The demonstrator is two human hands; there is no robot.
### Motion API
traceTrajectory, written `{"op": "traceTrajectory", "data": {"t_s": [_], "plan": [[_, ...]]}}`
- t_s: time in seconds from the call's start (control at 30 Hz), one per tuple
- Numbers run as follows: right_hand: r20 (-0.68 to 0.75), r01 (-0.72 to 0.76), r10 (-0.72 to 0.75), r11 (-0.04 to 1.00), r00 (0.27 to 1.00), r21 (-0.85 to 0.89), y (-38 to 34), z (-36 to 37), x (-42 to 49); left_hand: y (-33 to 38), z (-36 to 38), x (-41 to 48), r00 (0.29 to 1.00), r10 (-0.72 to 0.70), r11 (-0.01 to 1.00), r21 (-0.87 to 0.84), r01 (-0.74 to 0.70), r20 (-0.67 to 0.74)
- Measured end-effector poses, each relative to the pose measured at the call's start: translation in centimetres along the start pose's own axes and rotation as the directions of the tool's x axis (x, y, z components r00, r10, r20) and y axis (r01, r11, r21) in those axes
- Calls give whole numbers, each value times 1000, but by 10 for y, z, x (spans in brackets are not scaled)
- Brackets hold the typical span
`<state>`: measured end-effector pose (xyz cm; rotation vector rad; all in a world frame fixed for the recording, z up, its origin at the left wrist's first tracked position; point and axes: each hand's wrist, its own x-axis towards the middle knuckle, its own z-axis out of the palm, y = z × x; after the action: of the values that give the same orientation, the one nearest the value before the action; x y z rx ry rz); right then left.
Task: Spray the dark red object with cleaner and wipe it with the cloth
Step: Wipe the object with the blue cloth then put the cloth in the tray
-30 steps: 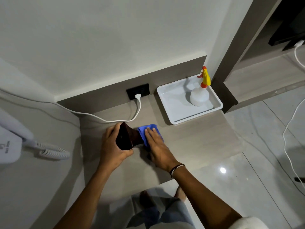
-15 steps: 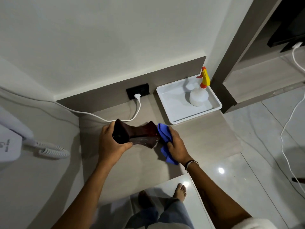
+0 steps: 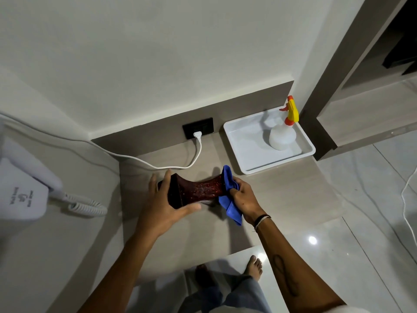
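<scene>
The dark red object (image 3: 198, 189) is a glossy, waisted block lying on its side just above the wooden shelf (image 3: 282, 199). My left hand (image 3: 165, 199) grips its wide left end. My right hand (image 3: 242, 196) holds a bunched blue cloth (image 3: 229, 190) pressed against the object's right end, with a corner of cloth hanging down. Droplets glisten on the object's middle. The spray bottle (image 3: 283, 132), white with a yellow and orange trigger head, stands upright in a white tray (image 3: 243, 141) behind and to the right of my hands.
A white cable (image 3: 158, 164) runs from a black wall socket (image 3: 198, 129) across the back of the shelf. A white wall phone (image 3: 22, 188) with a coiled cord hangs at the left. Tiled floor and my bare feet lie below the shelf edge.
The object has been turned from end-on to lying sideways. My right hand with the cloth slid from the object's top surface out to its right end.
</scene>
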<state>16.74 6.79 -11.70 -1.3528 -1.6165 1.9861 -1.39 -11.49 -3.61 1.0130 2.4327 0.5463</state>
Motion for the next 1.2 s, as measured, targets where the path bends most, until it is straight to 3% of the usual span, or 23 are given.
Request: {"op": "traceTrajectory", "data": {"t_s": [0.13,0.33,0.47,0.63,0.7,0.77,0.83,0.87,1.0,1.1,1.2], "plan": [[14,65,-64,995,998,-79,1,1,0,-1,11,-3,961,275,921,291,-259,-15],[5,141,-144,959,989,-245,1,-1,-11,2,18,-5,919,380,902,261,-344,-101],[12,339,-380,808,925,-482,-3,13,-36,6,15,-5,941,329,927,220,-305,-84],[373,689,-585,534,720,-491,5,56,-69,10,14,-2,945,324,933,185,-310,-51],[418,683,-560,434,715,-587,15,48,-59,6,12,-2,956,289,936,224,-270,-56],[374,542,-433,377,820,-751,20,25,-43,5,9,-1,968,241,947,234,-220,-66],[295,406,-314,392,902,-825,17,4,-33,9,8,0,973,223,952,229,-204,-61],[277,392,-306,434,911,-811,14,3,-33,11,8,1,972,226,952,226,-207,-62],[384,624,-497,550,779,-555,0,47,-63,14,9,5,963,263,949,196,-246,-66],[431,695,-546,533,718,-483,4,59,-66,11,6,4,959,276,947,191,-258,-71],[399,576,-442,410,804,-707,15,29,-41,5,4,1,971,231,956,199,-215,-62]]}}
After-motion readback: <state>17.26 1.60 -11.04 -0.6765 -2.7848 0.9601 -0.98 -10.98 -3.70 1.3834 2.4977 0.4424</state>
